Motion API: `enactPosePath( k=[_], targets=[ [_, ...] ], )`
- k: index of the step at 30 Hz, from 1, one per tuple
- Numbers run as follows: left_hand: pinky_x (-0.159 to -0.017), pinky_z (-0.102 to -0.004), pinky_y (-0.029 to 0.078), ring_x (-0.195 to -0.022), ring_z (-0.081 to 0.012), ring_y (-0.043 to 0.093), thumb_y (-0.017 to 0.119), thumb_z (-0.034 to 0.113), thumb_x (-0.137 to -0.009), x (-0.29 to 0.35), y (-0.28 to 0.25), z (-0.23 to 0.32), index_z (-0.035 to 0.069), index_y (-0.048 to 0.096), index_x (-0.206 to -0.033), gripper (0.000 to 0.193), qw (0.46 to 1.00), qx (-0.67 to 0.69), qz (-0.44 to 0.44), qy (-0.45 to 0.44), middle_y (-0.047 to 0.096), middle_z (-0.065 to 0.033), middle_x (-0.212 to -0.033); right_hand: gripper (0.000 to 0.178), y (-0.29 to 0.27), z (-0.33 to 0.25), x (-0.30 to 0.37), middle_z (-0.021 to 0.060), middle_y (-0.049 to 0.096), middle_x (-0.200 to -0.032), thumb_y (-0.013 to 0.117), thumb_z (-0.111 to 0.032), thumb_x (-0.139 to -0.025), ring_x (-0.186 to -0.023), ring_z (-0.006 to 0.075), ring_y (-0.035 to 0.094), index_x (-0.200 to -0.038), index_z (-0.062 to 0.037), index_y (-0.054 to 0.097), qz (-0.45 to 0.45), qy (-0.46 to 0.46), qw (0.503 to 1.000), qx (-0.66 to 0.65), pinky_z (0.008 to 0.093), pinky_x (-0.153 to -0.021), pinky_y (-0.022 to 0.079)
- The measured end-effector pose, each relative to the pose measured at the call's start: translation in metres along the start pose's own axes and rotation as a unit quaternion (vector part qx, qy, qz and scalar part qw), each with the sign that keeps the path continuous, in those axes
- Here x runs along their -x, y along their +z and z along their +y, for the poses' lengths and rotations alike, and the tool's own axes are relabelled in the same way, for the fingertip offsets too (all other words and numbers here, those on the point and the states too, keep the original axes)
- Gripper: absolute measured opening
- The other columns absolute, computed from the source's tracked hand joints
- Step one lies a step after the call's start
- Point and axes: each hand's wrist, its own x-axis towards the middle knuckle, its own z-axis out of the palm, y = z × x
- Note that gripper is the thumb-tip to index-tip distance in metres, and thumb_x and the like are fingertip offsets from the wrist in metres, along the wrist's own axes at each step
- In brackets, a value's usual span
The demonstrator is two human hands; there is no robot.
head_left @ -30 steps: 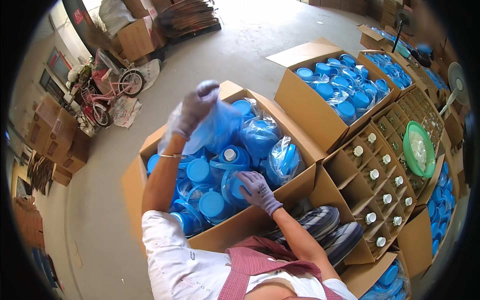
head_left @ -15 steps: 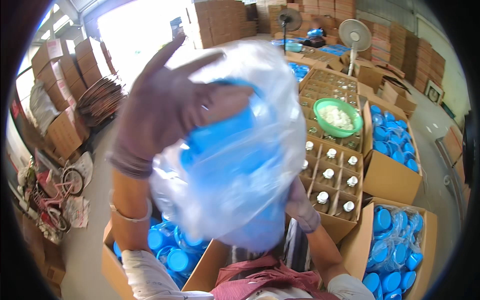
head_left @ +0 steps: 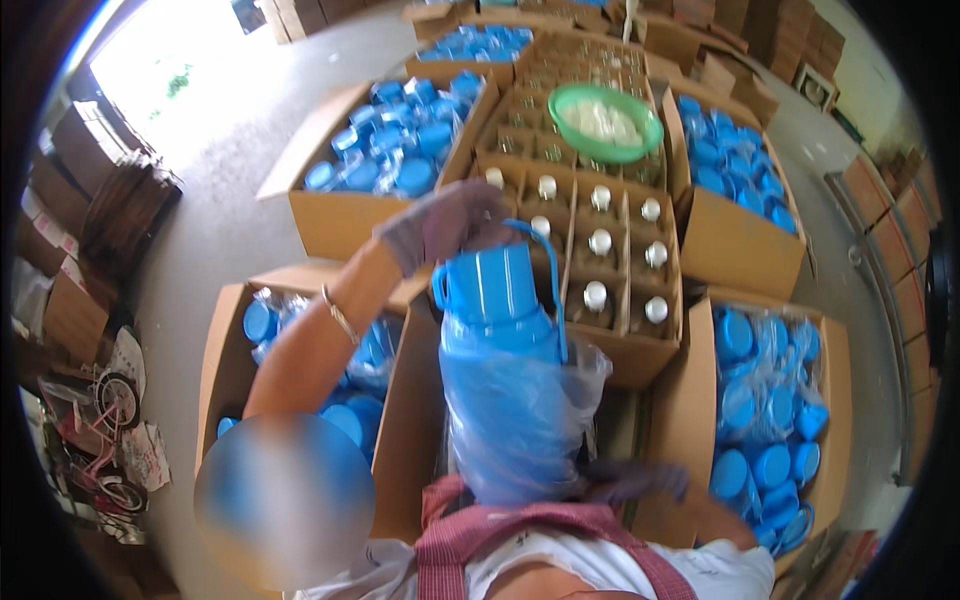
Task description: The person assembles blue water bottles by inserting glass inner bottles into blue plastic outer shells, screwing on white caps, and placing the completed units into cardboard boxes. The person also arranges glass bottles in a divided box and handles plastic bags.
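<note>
– Grey concrete floor (head_left: pixel 225 160) at upper left; brown cardboard cartons (head_left: pixel 345 225) around centre of frame. Location of main item?

– Centre: blue plastic jug (head_left: pixel 492 285) with arched handle (head_left: pixel 555 285), roughly upright, lower part inside clear plastic bag (head_left: pixel 510 410).

– Purple-grey gloved left hand (head_left: pixel 455 225)?

– Grasping jug at its top; by rim or handle, cannot tell.

– Gloved right hand (head_left: pixel 640 482)?

– Blurred, low and right of jug, near bag; grip or release, cannot tell.

– Upper right of centre?

– Green round bowl (head_left: pixel 615 154) of white pieces (head_left: pixel 605 122); below it in frame, white-capped bottles (head_left: pixel 599 243).
</note>
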Motion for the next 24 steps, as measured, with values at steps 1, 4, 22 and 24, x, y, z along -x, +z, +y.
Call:
enactPosePath(
  k=[1,4,22,24],
  targets=[
    [-0.084,-0.0333,0.06,-0.1,-0.027,0.068,0.052,0.015,-0.099,-0.017,-0.025,-0.011,-0.004,0.056,-0.109,0.022,0.961,0.237,-0.094,-0.107,0.066,-0.0187,-0.104,0.063,-0.026,-0.026,0.022,0.0185,0.053,-0.138,0.061,-0.042,-0.094,-0.13,0.0291,0.048,-0.139,-0.0013,0.048,-0.019,0.04,0.999,0.02,0.0392,-0.111,0.036],
    [-0.088,-0.0335,0.059,-0.1,-0.0282,0.067,0.053,0.019,-0.098,-0.04,0.035,0.0,-0.004,0.056,-0.11,0.025,0.978,0.157,0.091,-0.101,0.065,-0.0189,-0.105,0.041,-0.108,-0.056,0.037,0.01,0.063,-0.125,0.062,-0.026,-0.095,-0.119,0.0163,0.057,-0.129,-0.0038,0.059,0.391,-0.185,0.898,-0.087,0.0337,-0.102,0.045],
    [-0.093,-0.0328,0.055,-0.102,-0.0242,0.067,0.043,0.028,-0.104,-0.019,0.044,-0.016,-0.006,0.046,-0.135,0.046,0.988,-0.008,0.016,0.151,0.064,-0.0181,-0.114,0.042,-0.231,-0.033,-0.158,0.0095,0.068,-0.095,0.047,-0.038,-0.1,-0.087,0.0203,0.065,-0.109,-0.001,0.064,0.42,-0.104,0.9,0.041,0.0349,-0.078,0.051],
    [-0.092,-0.0319,0.055,-0.102,-0.0237,0.067,0.045,0.03,-0.103,-0.021,0.048,-0.015,-0.005,0.047,-0.135,0.047,0.986,-0.071,0.02,0.15,0.065,-0.0157,-0.113,0.05,-0.224,-0.06,-0.135,0.0111,0.068,-0.1,0.043,-0.045,-0.1,-0.09,0.0191,0.064,-0.116,-0.0005,0.06,0.368,-0.251,0.892,-0.081,0.0338,-0.081,0.052]
  ],
)
